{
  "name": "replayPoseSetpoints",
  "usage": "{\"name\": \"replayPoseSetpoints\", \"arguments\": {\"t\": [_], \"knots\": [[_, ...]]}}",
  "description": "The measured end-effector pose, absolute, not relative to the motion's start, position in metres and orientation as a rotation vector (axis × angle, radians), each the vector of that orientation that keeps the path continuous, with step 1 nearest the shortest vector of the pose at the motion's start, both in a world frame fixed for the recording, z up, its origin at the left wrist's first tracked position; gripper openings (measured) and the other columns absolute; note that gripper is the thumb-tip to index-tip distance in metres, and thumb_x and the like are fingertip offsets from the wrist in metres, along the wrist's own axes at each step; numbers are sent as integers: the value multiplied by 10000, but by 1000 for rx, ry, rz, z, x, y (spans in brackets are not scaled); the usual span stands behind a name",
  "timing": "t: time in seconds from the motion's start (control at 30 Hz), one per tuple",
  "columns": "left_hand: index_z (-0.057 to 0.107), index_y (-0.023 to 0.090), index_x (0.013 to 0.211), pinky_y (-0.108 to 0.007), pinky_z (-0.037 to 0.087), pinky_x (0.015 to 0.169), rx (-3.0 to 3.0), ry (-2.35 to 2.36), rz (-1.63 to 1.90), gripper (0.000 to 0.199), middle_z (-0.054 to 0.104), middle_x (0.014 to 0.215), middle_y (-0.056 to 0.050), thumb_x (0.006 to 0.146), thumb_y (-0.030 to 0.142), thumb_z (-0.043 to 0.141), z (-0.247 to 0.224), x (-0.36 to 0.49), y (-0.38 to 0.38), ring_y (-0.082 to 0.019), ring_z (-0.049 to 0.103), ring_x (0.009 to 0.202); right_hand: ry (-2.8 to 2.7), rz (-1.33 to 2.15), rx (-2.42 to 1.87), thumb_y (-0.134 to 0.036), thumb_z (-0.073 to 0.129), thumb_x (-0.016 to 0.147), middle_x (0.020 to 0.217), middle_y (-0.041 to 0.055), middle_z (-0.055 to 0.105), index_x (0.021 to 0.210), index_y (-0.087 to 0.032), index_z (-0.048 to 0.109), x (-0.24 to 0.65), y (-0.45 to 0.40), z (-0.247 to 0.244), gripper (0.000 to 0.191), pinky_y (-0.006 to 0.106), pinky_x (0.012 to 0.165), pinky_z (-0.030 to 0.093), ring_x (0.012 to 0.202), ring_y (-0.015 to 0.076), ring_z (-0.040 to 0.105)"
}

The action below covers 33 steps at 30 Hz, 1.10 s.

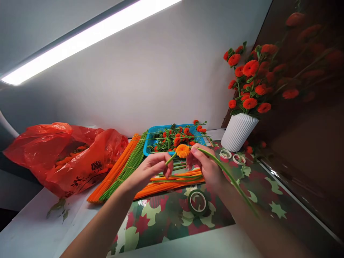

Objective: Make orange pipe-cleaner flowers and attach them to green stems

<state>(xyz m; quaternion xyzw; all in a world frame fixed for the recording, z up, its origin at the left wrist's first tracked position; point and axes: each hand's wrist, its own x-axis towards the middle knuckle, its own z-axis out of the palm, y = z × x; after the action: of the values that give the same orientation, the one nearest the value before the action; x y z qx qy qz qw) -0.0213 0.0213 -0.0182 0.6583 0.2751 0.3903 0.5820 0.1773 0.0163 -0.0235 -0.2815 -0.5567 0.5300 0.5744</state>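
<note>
An orange pipe-cleaner flower [182,151] is held up between my two hands, over the patterned mat. My left hand [153,167] pinches the short green stem [171,159] on the flower's left side. On the other side, the fingers of my right hand [208,166] close on a long green pipe cleaner [228,173], which arches over the hand and trails down along the right forearm. Whether this pipe cleaner is joined to the flower is hidden by the fingers. Below the hands lie loose orange pipe cleaners [166,185] and a few green ones.
Behind the hands stands a blue basket [146,145] with small red-orange flowers. Bundled orange and green pipe cleaners [125,173] and a red plastic bag [88,168] lie left. Green tape [198,202], white tape rolls [225,154] and a white vase [238,132] of flowers are right.
</note>
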Motion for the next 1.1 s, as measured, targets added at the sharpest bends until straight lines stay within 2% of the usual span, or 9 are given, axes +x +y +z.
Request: {"name": "replayPoseSetpoints", "arguments": {"t": [0.07,0.13,0.33,0.43,0.63,0.8,0.97,1.03,1.1], "knots": [[676,146,911,-279,454,644,1492,551,741,580,649,793,-69,774,696,548,-12,-28,23,-171,572,685,-1361,1188,-666,-308,519,888,608,-21,528,645,-184,559,179,16,-22,276,232,536,465,560,112,524],[674,153,969,-279,466,695,1493,575,706,523,666,847,-74,817,638,553,-8,-30,22,-174,587,736,-1444,1137,-686,-287,504,879,592,-22,513,627,-185,547,181,14,-19,276,235,549,448,566,113,508],[663,154,799,-225,464,660,1545,664,788,238,620,712,-10,869,380,634,-11,-15,14,-119,572,678,-1619,1121,-692,-287,493,833,603,-11,517,590,-187,532,182,10,-14,265,242,589,432,604,121,500],[636,154,771,-206,450,580,1548,705,829,239,626,666,-2,843,379,666,-13,-14,13,-114,572,634,-1627,1131,-682,-311,491,841,607,-12,525,609,-189,551,183,10,-16,268,250,602,435,611,126,506],[615,147,698,-187,420,510,1782,786,885,271,632,598,6,862,362,645,-14,-17,13,-84,519,527,-1507,1135,-703,-346,670,809,782,0,630,830,-207,694,180,9,-14,143,250,646,456,733,137,571],[658,145,706,-193,443,541,1951,728,956,249,658,616,-6,863,338,651,-11,-17,10,-91,551,538,-1265,1544,-673,-424,759,739,715,0,646,715,-187,695,179,13,-16,247,274,669,514,695,136,607],[680,143,707,-221,444,551,2086,674,957,295,646,625,-25,873,381,628,-9,-18,12,-117,562,569,-1011,2184,-638,-457,824,663,819,4,657,783,-178,687,183,17,-25,333,312,774,531,801,146,631],[679,148,709,-239,454,578,2153,670,976,301,643,642,-34,876,391,621,-10,-18,16,-130,561,598,-1019,2197,-625,-453,819,677,835,1,649,793,-183,684,184,19,-26,323,297,776,521,815,139,625],[683,160,735,-260,465,618,2239,700,1056,268,651,670,-43,885,370,612,-11,-20,21,-146,571,643,-1128,1962,-626,-456,796,707,818,-5,638,783,-191,691,185,20,-25,295,267,748,508,797,126,612]]}}
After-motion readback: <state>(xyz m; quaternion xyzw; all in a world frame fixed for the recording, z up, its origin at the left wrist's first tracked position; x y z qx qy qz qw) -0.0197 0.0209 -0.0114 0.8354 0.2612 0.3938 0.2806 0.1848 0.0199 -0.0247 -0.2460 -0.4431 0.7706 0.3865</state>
